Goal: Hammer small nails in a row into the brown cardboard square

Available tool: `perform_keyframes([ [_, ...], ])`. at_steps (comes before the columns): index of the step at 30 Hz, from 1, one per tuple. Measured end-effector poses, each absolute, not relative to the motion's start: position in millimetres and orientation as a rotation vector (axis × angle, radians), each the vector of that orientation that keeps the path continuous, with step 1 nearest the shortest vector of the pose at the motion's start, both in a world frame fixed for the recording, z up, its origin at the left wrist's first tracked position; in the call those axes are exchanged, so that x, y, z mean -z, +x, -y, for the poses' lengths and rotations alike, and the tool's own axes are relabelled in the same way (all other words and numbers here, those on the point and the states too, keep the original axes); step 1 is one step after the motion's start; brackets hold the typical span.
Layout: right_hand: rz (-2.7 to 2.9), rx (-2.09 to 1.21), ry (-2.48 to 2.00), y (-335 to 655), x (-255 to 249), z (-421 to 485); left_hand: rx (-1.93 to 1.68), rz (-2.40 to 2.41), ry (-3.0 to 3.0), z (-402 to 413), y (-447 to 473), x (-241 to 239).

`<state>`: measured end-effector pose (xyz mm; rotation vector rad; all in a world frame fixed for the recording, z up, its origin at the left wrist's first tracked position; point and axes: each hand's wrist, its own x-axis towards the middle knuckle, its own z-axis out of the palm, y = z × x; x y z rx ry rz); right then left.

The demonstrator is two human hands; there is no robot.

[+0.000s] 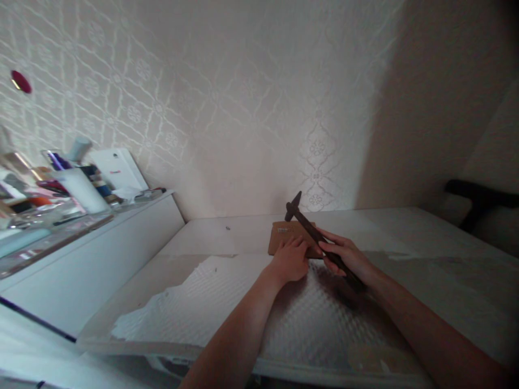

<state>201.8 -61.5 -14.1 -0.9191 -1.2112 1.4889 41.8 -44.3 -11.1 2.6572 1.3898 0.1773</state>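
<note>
on the table: left hand is pressing flat, unclenched, on the brown board
right hand: is gripping the hammer
risk: head is hanging near left fingers; a slip could be striking them

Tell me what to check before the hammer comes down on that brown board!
1. Hammer gripped: ok, the right hand is closed around its handle.
2. Hammer head raised above the brown board: ok, it tilts up toward the wall.
3. Board held steady: ok, the left hand presses flat on its near edge.
4. Left fingers away from where the hammer head would land: not ok, they lie on the board just below the handle.
5. Nail in place: cannot tell, too small and blurred.
6. Board resting flat on the table: ok.
</note>
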Motion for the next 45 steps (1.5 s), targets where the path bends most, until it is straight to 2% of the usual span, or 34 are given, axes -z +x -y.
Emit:
perform_keyframes([
  [4,1.289,-1.543,-0.922,203.7,13.5,63.1,-0.18,-1.398,2.645,45.7,42.0,7.6],
  [7,1.408,-1.457,-0.936,205.2,8.1,66.6,-0.171,-1.393,2.651,45.7,42.1,8.7],
  [12,1.659,-0.821,-1.239,212.8,5.0,67.9,-0.132,-1.377,2.679,52.4,44.3,10.3],
  [17,1.793,-0.186,-1.74,229.9,13.3,63.3,-0.013,-1.412,2.726,72.5,52.5,-1.8],
  [20,1.82,-0.037,-1.997,240.9,13.3,63.9,0.058,-1.443,2.738,82.3,58.2,-7.5],
  [25,1.731,-0.035,-2.238,252.6,5.3,69.1,0.042,-1.438,2.732,87.4,62.5,-9.0],
  [30,1.766,-0.044,-2.253,256.8,9.6,69.8,-0.006,-1.459,2.687,88.7,63.1,-8.0],
  [33,1.758,0.192,-2.196,249.3,18.0,66.4,-0.022,-1.455,2.678,89.9,64.6,-8.2],
  [36,1.856,0.337,-1.869,230.0,27.4,60.6,-0.081,-1.446,2.699,90.0,66.4,-11.4],
  [40,2.079,0.127,-1.411,203.8,44.3,50.5,-0.198,-1.531,2.656,85.7,65.3,-18.6],
  [45,2.106,0.001,-1.333,198.6,61.0,39.1,-0.464,-1.659,2.598,77.1,60.0,-20.5],
])
